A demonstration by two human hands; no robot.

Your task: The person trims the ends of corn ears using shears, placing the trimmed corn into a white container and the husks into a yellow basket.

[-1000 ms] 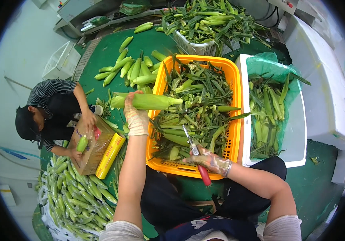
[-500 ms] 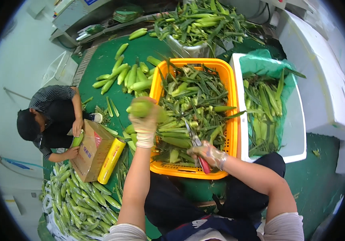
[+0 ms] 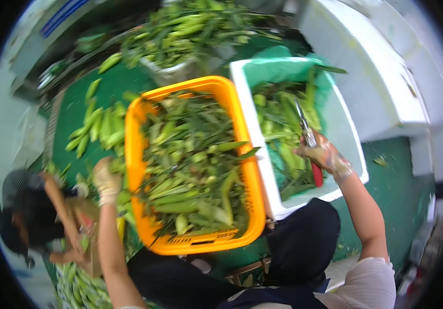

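My right hand (image 3: 325, 154), in a stained pale glove, is closed round pruning shears (image 3: 309, 136) with red handles, their blades pointing up and away. It hangs over a white foam box (image 3: 354, 135) lined with green plastic and holding green husks and leaves (image 3: 286, 116). My left hand (image 3: 107, 181), also gloved and smeared by motion, is at the left of the orange basket (image 3: 255, 198), by ears of corn (image 3: 123, 198) in green husks; whether it holds one cannot be made out. Trimmed husks and leaves (image 3: 190, 154) heap inside the basket.
More ears of corn (image 3: 109, 126) lie on the green floor (image 3: 72, 77). A tub (image 3: 172, 74) heaped with leaves stands beyond the basket. At the left a co-worker (image 3: 36, 206) crouches at a cardboard box (image 3: 90, 226), above a pile of wrapped corn (image 3: 79, 288). White foam boxes (image 3: 365, 67) stand at the right.
The view has swung right. My left hand, earlier raised with an ear of corn over the basket's left edge, is now lower beside the basket. The shears have moved from the basket to over the foam box.
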